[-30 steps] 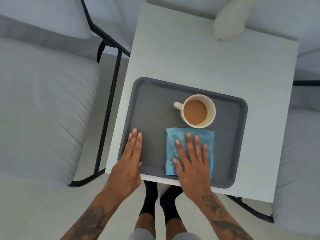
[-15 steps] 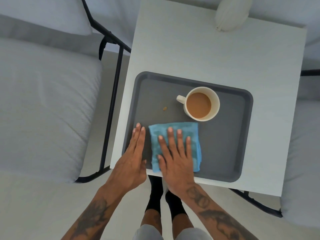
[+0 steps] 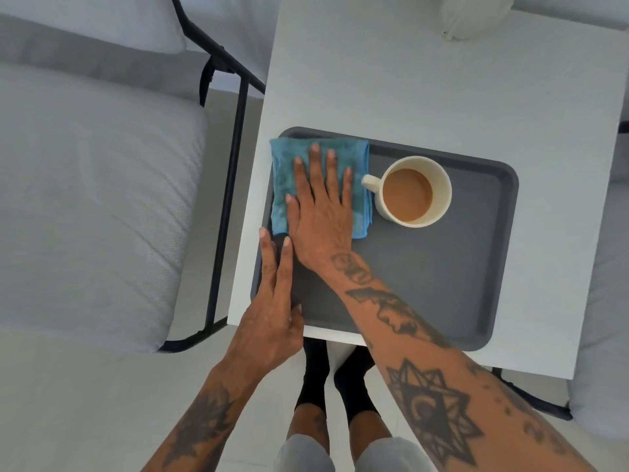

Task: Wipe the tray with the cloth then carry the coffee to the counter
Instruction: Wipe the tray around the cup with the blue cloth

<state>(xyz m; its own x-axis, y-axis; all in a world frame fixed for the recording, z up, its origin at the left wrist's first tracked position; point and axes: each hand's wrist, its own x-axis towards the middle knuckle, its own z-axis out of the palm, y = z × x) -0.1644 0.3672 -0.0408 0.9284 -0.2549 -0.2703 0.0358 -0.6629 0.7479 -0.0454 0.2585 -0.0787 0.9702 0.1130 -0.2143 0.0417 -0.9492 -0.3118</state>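
Note:
A dark grey tray (image 3: 442,284) lies on a white table (image 3: 408,80). A folded blue cloth (image 3: 282,178) covers the tray's far left corner. My right hand (image 3: 323,206) lies flat on the cloth, fingers spread, pressing it down. A cream mug of milky coffee (image 3: 408,194) stands on the tray just right of the cloth, its handle touching the cloth's edge. My left hand (image 3: 272,301) rests flat on the tray's near left rim, fingers together. The crumb seen earlier is out of sight.
A white rounded object (image 3: 473,15) sits at the table's far edge. A grey cushioned seat with a black metal frame (image 3: 231,185) stands to the left, and another cushion (image 3: 606,267) to the right. My feet in black socks (image 3: 337,379) are under the table's near edge.
My right hand has slid the cloth from the tray's near middle to its far left corner, over where the crumb lay. My left hand has stayed on the near left rim.

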